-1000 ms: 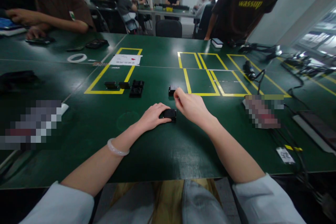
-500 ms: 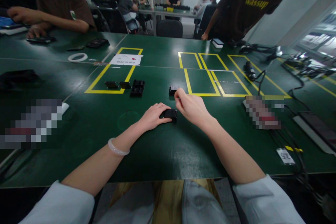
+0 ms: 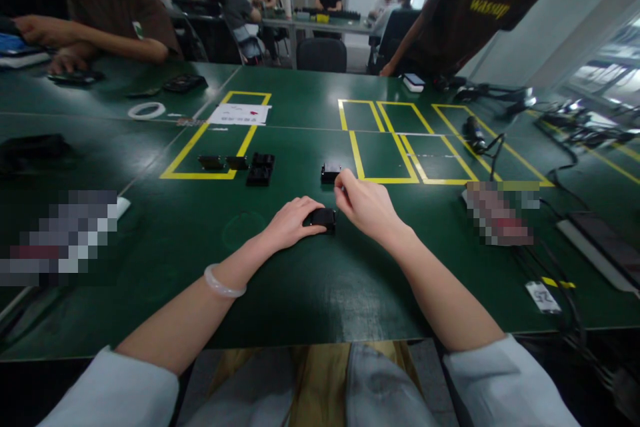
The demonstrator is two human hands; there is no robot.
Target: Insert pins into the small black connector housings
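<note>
On the green table, my left hand point(image 3: 295, 223) grips a small black block point(image 3: 324, 219) between thumb and fingers. My right hand point(image 3: 361, 199) is closed just right of and above that block, its fingertips pinched; whatever they hold is too small or hidden to make out. Just beyond it sits a second black part point(image 3: 330, 172), close to the right fingertips. Farther left stand a black tray-like part point(image 3: 261, 169) and two thin upright black pieces, one point(image 3: 237, 162) beside the other point(image 3: 211, 162).
Yellow tape point(image 3: 390, 181) outlines boxes on the table. A white paper point(image 3: 240, 114) and a white ring point(image 3: 146, 110) lie at the back left. Cables and a black device point(image 3: 474, 133) are at right. People sit or stand beyond.
The right hand has shifted very slightly off the black part behind it, so more of that part shows. The left hand keeps its hold on the block.
</note>
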